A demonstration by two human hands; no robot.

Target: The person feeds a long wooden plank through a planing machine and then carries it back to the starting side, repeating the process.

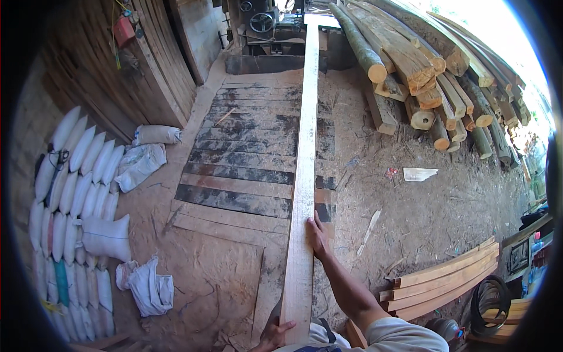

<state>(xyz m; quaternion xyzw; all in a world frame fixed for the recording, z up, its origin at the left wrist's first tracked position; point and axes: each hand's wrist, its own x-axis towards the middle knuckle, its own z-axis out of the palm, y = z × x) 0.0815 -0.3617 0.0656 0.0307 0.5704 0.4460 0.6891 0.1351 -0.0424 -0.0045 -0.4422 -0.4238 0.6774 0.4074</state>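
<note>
A long pale wooden plank runs from my body straight ahead to the machine at the far end. My left hand grips the plank's left edge close to me, thumb on the top face and the other fingers out of sight underneath. Farther along, my right hand holds the right edge, its thumb at the rim and its fingers mostly hidden below. The plank's far end lies at the machine, beside a handwheel.
Logs and beams are piled at the far right. Cut boards lie stacked at the near right beside a black coil. Full white sacks line the left side. Dark slats cover part of the dirt floor.
</note>
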